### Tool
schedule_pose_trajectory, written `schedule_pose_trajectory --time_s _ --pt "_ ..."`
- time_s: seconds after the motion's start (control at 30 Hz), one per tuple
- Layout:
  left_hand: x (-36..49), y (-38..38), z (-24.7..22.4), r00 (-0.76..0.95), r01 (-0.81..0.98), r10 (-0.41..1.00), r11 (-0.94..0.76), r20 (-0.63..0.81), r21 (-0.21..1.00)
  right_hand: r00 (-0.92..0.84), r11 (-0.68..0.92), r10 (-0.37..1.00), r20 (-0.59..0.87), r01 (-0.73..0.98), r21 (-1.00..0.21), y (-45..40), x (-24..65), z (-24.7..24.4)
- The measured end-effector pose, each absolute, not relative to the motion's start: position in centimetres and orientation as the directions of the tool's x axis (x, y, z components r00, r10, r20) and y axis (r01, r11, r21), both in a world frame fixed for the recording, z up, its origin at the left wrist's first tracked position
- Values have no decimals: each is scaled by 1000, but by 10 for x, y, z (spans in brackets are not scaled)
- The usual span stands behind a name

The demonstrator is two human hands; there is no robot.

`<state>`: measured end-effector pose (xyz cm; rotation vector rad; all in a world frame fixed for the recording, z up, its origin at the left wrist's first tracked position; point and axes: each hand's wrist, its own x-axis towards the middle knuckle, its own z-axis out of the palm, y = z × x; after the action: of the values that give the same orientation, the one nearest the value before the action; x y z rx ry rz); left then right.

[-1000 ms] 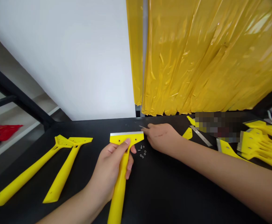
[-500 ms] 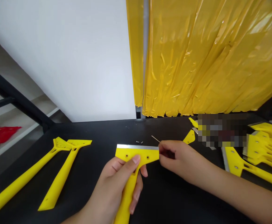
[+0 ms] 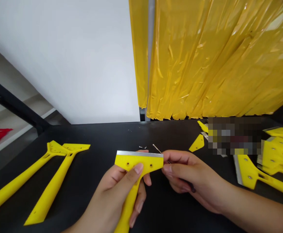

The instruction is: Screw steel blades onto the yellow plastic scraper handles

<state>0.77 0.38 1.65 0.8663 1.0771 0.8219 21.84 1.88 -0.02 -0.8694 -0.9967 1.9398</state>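
My left hand point(image 3: 123, 184) is closed around a yellow scraper point(image 3: 141, 161), its thumb pressed on the head below two screw holes. A silver blade point(image 3: 140, 153) runs along the scraper's top edge. At the head's right corner, my right hand point(image 3: 192, 170) has its fingers pinched together against the end. A thin metal rod point(image 3: 157, 148) pokes out from these fingers; whether it is a hex key or another small tool I cannot tell. Two small screws point(image 3: 142, 147) lie on the black table just beyond the blade.
Two yellow scraper handles point(image 3: 52, 186) lie at left. Several scrapers with blades point(image 3: 250, 171) are heaped at right, near a loose yellow cover plate point(image 3: 197, 143) and a blurred-out patch. A white panel point(image 3: 83, 64) and yellow plastic sheeting point(image 3: 204, 64) stand behind the black table point(image 3: 95, 197).
My right hand has turned so its fingers show more, and the thin rod now sticks out further left. The scraper has shifted slightly left in the view, still in my left hand.
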Motion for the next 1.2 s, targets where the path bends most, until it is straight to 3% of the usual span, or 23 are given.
schedule_pose_trajectory --time_s 0.47,0.7,0.77,0.87,1.0,1.1,1.2 --pt "3 12 1 412 -177 823 493 -391 852 -521 -349 840 -148 -310 -884 18 219 -4" --pt "5 8 16 285 -210 862 483 -419 850 -555 -394 815 -166 -320 -861 21 219 -3" --pt "3 12 19 266 -232 868 481 -420 846 -478 -304 862 -168 -223 -926 23 222 -1" --pt "-2 21 20 261 -247 878 463 -401 851 -298 -17 953 -56 133 -991 27 230 0" --pt "-6 26 20 251 -249 887 446 -388 860 -286 301 945 156 584 -754 31 246 -5" --pt "-6 25 20 245 -245 884 453 -397 857 -319 381 924 213 710 -592 37 254 -10" --pt "-4 25 20 241 -235 888 444 -390 865 -298 361 933 203 756 -546 44 259 -12"
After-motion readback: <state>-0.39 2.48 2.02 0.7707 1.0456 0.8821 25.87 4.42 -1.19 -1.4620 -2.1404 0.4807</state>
